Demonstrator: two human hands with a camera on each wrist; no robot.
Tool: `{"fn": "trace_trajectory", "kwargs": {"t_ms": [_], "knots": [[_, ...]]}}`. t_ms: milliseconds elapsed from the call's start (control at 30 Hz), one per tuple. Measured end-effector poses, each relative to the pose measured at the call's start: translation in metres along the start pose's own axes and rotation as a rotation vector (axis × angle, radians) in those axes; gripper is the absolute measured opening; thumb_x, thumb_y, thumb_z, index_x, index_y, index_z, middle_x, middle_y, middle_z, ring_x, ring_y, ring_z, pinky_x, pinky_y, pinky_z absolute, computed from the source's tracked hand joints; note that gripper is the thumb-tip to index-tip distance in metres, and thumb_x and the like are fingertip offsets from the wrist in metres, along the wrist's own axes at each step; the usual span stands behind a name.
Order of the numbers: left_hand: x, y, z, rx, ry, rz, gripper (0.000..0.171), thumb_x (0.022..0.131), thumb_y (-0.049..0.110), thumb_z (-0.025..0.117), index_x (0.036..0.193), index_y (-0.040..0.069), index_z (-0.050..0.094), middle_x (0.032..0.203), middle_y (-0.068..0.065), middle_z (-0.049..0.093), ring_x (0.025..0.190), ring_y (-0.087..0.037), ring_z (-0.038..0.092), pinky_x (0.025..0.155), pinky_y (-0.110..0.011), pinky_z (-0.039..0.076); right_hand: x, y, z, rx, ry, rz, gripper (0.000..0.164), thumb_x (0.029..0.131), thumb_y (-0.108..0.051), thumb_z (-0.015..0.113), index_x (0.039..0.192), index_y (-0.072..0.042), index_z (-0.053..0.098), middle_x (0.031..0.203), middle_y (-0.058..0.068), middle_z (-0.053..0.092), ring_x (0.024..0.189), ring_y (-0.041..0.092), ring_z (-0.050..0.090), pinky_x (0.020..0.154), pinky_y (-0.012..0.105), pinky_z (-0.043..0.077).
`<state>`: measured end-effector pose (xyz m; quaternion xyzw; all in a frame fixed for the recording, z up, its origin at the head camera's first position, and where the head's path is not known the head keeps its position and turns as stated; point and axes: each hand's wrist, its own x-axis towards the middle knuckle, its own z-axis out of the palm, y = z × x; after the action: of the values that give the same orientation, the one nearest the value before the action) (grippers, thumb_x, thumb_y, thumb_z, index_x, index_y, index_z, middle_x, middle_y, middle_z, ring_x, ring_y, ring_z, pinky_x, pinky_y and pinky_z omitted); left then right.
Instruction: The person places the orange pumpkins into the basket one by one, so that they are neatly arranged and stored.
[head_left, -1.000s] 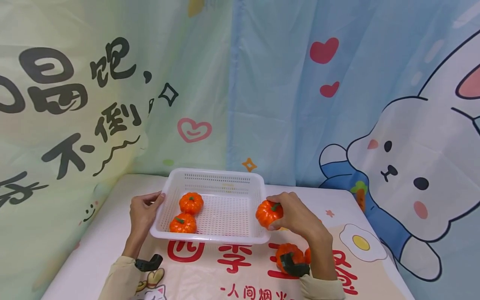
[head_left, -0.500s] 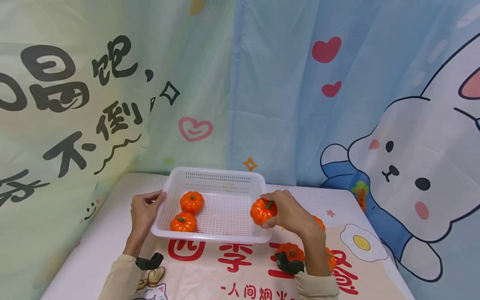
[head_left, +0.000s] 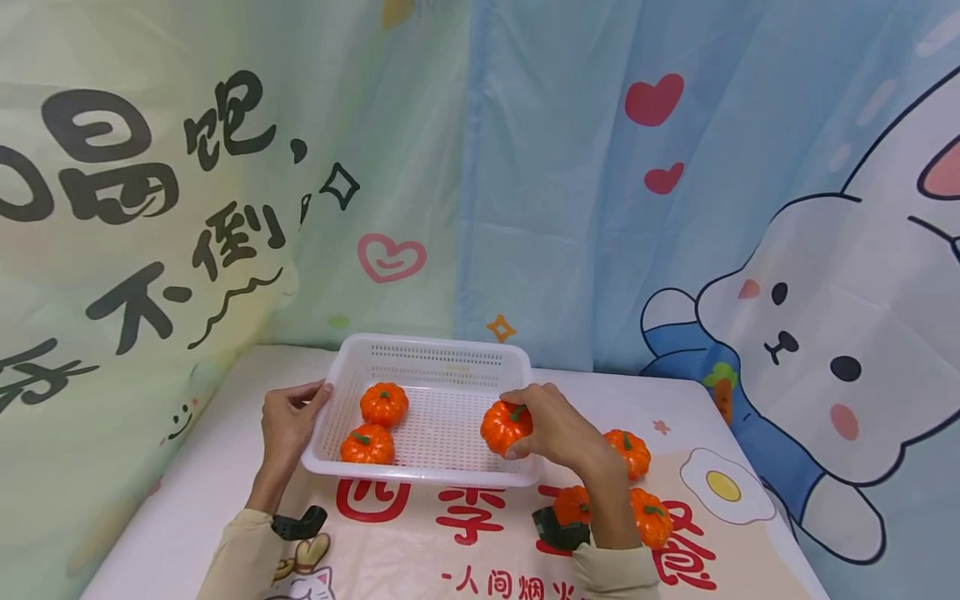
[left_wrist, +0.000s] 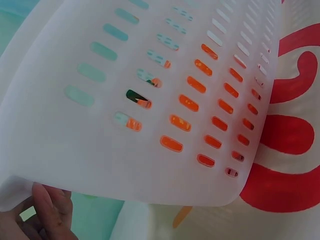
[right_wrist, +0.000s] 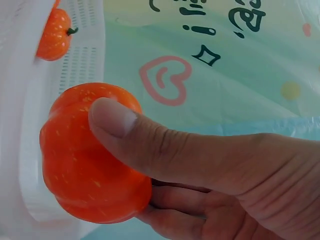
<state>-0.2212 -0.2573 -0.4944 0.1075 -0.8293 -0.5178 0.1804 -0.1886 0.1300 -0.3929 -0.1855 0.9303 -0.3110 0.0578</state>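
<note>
A white plastic basket [head_left: 420,477] with slotted walls stands toward the back of the table. My left hand [head_left: 288,425] pinches its left rim between thumb and fingers; the left wrist view shows the thumb at the rim's corner. My right hand [head_left: 558,427] grips a small orange pumpkin [head_left: 504,428] with a green stem, over the basket's right side. In the right wrist view the thumb lies across that pumpkin [right_wrist: 95,160]. Two more pumpkins sit inside at the left, one behind [head_left: 384,405] and one in front [head_left: 367,444].
Several other pumpkins lie on the table to the right of the basket, one farther back [head_left: 628,454], one nearer [head_left: 651,518], and one [head_left: 572,505] partly hidden by the right wrist strap [head_left: 558,531]. A printed curtain [head_left: 525,208] hangs behind the table.
My right hand has carried its pumpkin leftward from the basket's right rim to over its inside. Pumpkins behind the right forearm have come into sight. The left hand keeps its place on the rim.
</note>
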Motion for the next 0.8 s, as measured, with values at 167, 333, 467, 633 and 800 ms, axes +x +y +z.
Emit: {"fn": "trace_trajectory", "kwargs": {"t_ms": [167,333,467,633,800], "knots": [[-0.002,0.001,-0.001,0.003,0.002,-0.014,0.038,0.105,0.029,0.075,0.129,0.000,0.079,0.110,-0.029,0.079,0.069,-0.012,0.063,0.058,-0.019,0.053,0.005,-0.001,0.008,0.015,-0.008,-0.018,0.065,0.079,-0.004,0.096,0.141,-0.007,0.074,0.125,0.006,0.075,0.109,0.021,0.061,0.098,0.044,0.065],[-0.002,0.001,-0.001,0.000,0.003,-0.016,0.038,0.105,0.028,0.075,0.130,0.000,0.078,0.111,-0.030,0.079,0.071,-0.013,0.063,0.058,-0.018,0.053,0.010,-0.001,0.016,0.015,-0.010,-0.009,0.067,0.078,-0.004,0.097,0.141,-0.006,0.073,0.128,0.007,0.073,0.114,0.024,0.060,0.101,0.046,0.063],[-0.002,0.001,-0.001,-0.002,0.002,-0.011,0.038,0.105,0.028,0.075,0.130,0.000,0.078,0.111,-0.030,0.079,0.070,-0.012,0.063,0.058,-0.018,0.053,0.012,-0.002,0.022,0.014,-0.020,-0.025,0.068,0.078,-0.004,0.097,0.142,-0.002,0.072,0.128,0.009,0.073,0.116,0.025,0.061,0.101,0.046,0.063],[-0.001,0.001,-0.001,-0.001,-0.002,-0.007,0.038,0.105,0.027,0.075,0.130,-0.001,0.078,0.111,-0.031,0.079,0.068,-0.011,0.064,0.058,-0.018,0.054,0.012,-0.003,0.029,0.016,-0.032,-0.029,0.069,0.078,-0.004,0.096,0.142,-0.001,0.071,0.130,0.012,0.071,0.117,0.027,0.061,0.103,0.049,0.063],[-0.001,0.002,0.000,-0.007,-0.003,-0.010,0.038,0.105,0.027,0.075,0.129,-0.002,0.078,0.111,-0.031,0.079,0.068,-0.010,0.063,0.058,-0.018,0.054,0.014,-0.003,0.035,0.021,-0.033,-0.030,0.068,0.078,-0.004,0.096,0.141,0.000,0.071,0.131,0.015,0.070,0.119,0.030,0.058,0.105,0.051,0.061]]}}
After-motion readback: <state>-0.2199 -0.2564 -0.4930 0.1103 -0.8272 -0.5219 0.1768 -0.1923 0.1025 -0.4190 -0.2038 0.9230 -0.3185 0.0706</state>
